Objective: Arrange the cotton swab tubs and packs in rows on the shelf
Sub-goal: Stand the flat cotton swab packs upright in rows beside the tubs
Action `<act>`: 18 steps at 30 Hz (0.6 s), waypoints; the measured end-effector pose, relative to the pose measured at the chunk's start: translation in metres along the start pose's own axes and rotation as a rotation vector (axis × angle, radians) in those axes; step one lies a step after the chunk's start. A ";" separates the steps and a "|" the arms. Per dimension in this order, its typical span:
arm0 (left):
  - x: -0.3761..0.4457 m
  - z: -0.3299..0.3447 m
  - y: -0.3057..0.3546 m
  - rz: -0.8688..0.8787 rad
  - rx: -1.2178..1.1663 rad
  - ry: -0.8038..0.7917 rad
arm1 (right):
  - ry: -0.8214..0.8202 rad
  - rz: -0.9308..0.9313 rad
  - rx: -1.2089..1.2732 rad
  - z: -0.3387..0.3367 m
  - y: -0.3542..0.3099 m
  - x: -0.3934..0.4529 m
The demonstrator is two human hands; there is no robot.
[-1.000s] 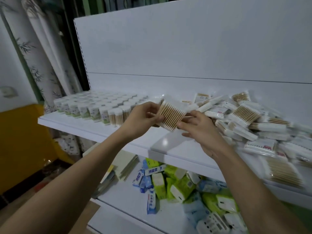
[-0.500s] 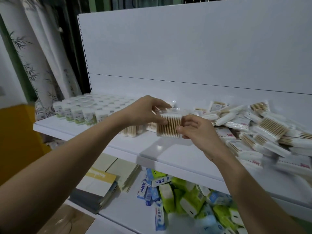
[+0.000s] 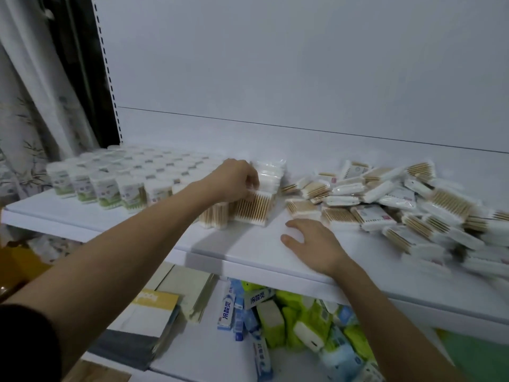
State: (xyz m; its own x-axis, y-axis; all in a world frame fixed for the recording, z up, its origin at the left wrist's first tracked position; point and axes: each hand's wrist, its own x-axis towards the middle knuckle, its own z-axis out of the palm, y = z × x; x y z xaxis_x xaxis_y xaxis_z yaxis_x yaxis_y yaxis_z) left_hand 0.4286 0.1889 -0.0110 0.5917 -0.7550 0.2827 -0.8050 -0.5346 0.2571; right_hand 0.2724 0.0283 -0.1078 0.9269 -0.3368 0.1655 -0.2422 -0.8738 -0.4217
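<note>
Standing now beside the tubs (image 3: 110, 186), the pack (image 3: 254, 206) under my left hand's (image 3: 234, 179) curled fingers, right hand (image 3: 314, 244) off it, spread; pile (image 3: 413, 205) edge blurred.

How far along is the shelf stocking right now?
Done: the tubs stand in rows at the shelf's left end. In hand: the left hand sets an upright pack into a short row beside them; the right hand rests open. Left: the loose pile of packs on the right.
</note>
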 end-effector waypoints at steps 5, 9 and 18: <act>0.023 0.017 -0.008 0.057 0.056 0.027 | 0.015 0.002 0.003 0.007 0.004 0.001; 0.030 0.019 -0.009 0.097 0.098 0.013 | 0.049 -0.004 -0.005 0.009 0.004 0.003; 0.013 0.031 0.016 0.213 0.257 0.181 | 0.023 0.051 0.023 0.003 -0.005 0.000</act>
State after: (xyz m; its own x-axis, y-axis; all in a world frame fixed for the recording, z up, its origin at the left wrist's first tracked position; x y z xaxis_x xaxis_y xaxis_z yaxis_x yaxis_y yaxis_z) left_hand 0.4223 0.1584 -0.0321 0.3896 -0.7926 0.4691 -0.8818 -0.4680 -0.0583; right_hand 0.2747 0.0343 -0.1085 0.9065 -0.3892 0.1635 -0.2824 -0.8470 -0.4504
